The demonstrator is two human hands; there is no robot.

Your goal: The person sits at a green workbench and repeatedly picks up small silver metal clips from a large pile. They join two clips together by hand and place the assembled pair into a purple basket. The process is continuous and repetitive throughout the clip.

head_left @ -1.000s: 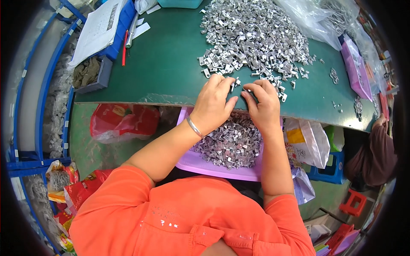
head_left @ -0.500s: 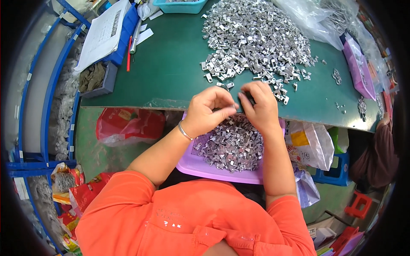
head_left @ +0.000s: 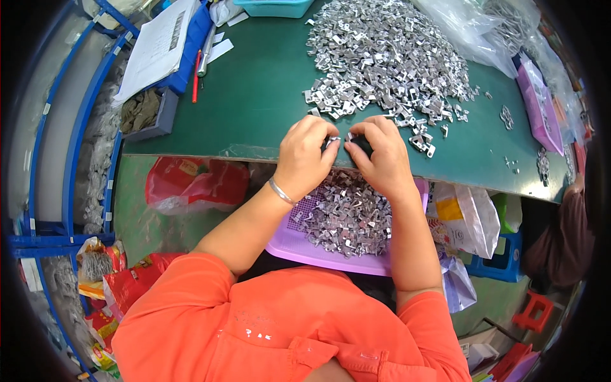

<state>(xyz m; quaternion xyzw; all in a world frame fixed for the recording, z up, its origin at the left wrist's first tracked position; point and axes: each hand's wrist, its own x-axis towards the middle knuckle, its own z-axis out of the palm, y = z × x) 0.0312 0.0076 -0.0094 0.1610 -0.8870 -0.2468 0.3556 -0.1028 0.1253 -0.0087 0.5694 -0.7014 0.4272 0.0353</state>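
Over the table's near edge, my left hand [head_left: 307,151] is closed in a pinch on a small silver metal bracket [head_left: 335,138]. Facing it a short gap away, my right hand [head_left: 384,156] pinches another small bracket [head_left: 349,137], partly hidden by the fingers. Just beyond both hands spreads a large heap of bent metal brackets [head_left: 388,57] on the green table [head_left: 248,95]. Below the hands, against my body, a purple perforated basket [head_left: 286,239] holds a pile of the same kind of brackets [head_left: 350,219].
A grey bin with a brown cloth [head_left: 159,121], a red pen [head_left: 196,86] and papers on a blue tray [head_left: 156,51] occupy the left side. At right stands a pink basket [head_left: 541,114]. Another person's sleeve [head_left: 560,235] shows at far right. Bags [head_left: 461,213] lie under the table.
Both hands have shifted slightly; their fingertips now point at each other, each with a bracket. A few loose brackets at the heap's near edge are no longer seen there.
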